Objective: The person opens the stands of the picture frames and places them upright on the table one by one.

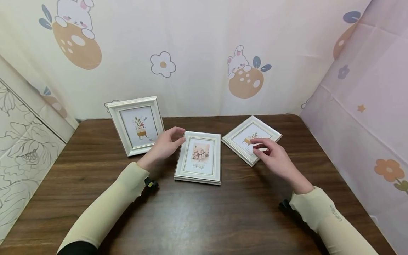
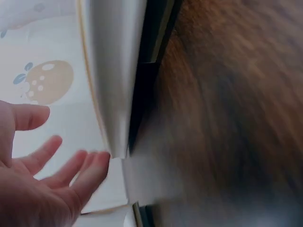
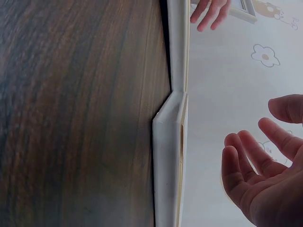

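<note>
Three white picture frames are on the table. One frame (image 1: pixel 127 129) stands upright and leans back at the left, showing a potted-plant print. A second frame (image 1: pixel 199 170) lies flat in the middle with a flower picture and lettering. At the right a third frame (image 1: pixel 236 144) lies flat and turned at an angle. My left hand (image 1: pixel 168 142) is beside the middle frame's upper left corner, fingers loosely bent; whether they touch it I cannot tell. My right hand (image 1: pixel 271 155) hovers over the right frame, its relaxed fingers (image 3: pixel 246 163) holding nothing.
The dark wooden table (image 1: pixel 191 216) extends in front of the frames. A curtain (image 1: pixel 197 46) with rabbits and flowers hangs behind it, and a similar one (image 1: pixel 360 117) is at the right. Dark wrist cameras sit under both forearms.
</note>
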`<state>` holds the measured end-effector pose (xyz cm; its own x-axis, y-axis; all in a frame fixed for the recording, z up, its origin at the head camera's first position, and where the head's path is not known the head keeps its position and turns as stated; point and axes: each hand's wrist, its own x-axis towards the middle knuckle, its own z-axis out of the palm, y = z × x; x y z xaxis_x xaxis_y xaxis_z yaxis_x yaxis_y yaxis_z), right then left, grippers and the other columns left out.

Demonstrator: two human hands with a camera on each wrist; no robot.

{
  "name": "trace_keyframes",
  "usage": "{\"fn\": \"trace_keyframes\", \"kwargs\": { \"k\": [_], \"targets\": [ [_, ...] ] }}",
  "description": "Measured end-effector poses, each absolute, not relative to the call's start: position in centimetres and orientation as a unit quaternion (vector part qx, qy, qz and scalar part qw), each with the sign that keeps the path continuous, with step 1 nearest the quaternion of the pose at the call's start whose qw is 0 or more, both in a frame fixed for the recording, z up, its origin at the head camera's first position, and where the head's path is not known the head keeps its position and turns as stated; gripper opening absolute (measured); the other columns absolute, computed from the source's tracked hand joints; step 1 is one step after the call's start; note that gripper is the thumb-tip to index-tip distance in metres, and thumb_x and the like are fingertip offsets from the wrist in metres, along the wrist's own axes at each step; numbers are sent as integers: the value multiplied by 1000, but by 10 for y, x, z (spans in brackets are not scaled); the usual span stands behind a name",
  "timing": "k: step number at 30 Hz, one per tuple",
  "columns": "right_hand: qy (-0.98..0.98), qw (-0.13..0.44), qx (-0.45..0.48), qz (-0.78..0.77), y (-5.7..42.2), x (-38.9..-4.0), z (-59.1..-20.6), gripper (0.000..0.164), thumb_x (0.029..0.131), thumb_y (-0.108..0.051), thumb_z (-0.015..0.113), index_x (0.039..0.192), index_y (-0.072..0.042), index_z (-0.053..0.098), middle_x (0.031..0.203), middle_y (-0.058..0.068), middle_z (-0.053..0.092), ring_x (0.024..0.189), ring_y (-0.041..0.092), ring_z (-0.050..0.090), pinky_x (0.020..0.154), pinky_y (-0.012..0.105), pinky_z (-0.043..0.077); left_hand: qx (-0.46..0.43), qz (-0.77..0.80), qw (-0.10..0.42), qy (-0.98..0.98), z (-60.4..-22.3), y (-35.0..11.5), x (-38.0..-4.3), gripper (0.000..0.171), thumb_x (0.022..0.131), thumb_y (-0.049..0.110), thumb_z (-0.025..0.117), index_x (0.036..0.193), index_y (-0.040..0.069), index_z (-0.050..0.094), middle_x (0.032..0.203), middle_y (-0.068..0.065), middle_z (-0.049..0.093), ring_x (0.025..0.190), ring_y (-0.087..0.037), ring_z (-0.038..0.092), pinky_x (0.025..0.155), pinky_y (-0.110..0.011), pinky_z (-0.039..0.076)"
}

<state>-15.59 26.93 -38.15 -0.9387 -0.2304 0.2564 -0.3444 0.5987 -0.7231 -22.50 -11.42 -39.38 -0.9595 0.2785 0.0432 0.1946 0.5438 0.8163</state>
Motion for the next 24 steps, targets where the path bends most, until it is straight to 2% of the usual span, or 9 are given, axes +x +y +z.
{"fn": "trace_keyframes", "kwargs": {
  "k": [5,10,18,24],
  "targets": [
    [-890,66,160,422,269,-157,-385,35,95,-4,66,130,-1,61,126,17,63,109,32,64,79,8,44,118,432,53,893,-400,-104,-236,43,99,26,61,139,10,53,136,-14,56,124,-29,53,102,-50,42],
    [-891,63,163,418,266,-155,-384,33,96,-7,66,129,-2,61,125,16,64,109,31,64,79,10,45,101,402,73,907,-406,-100,-244,50,99,27,61,145,10,48,140,-16,50,125,-31,49,103,-50,40],
    [-900,40,150,406,266,-153,-385,32,97,-11,66,128,-3,62,124,14,65,106,26,64,81,19,50,94,397,83,909,-410,-98,-250,57,93,12,65,146,13,47,142,-14,52,126,-30,51,98,-46,46],
    [-901,25,151,406,266,-153,-387,33,97,-12,66,128,-3,62,125,12,65,106,28,65,83,26,52,92,421,72,900,-410,-94,-250,60,89,6,65,146,13,47,139,-13,53,121,-29,56,92,-44,50]
  ]
}}
